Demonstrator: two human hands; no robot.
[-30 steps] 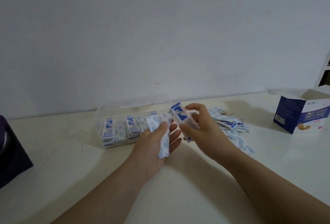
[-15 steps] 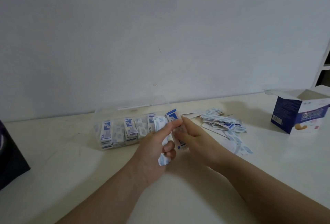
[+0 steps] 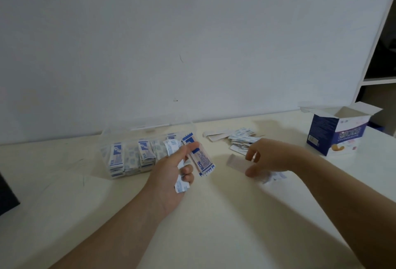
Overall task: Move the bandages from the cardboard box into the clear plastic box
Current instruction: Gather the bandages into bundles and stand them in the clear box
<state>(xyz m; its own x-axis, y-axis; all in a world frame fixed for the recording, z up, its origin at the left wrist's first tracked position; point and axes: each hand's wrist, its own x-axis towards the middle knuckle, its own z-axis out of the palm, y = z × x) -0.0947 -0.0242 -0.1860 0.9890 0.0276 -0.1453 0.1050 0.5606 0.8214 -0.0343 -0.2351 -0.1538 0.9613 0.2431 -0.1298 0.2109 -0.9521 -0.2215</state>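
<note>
The clear plastic box (image 3: 106, 155) stands near the wall, filled with upright rows of blue-and-white bandages (image 3: 144, 152). Just right of it, my left hand (image 3: 169, 176) grips a small stack of bandages (image 3: 202, 162), thumb on top. My right hand (image 3: 273, 158) is low over the table beside a loose pile of bandages (image 3: 242, 139). It pinches one end of a pale bandage strip (image 3: 235, 162) between thumb and fingers; motion blur hides the details. The open blue-and-white cardboard box (image 3: 334, 138) stands at the far right.
A dark object (image 3: 6, 193) sits at the table's left edge. A white shelf unit (image 3: 377, 58) rises at the right behind the cardboard box. The wall runs close behind the clear box.
My hands were together at the stack. My right hand has moved right to the loose pile and taken a pale strip, while my left keeps the stack.
</note>
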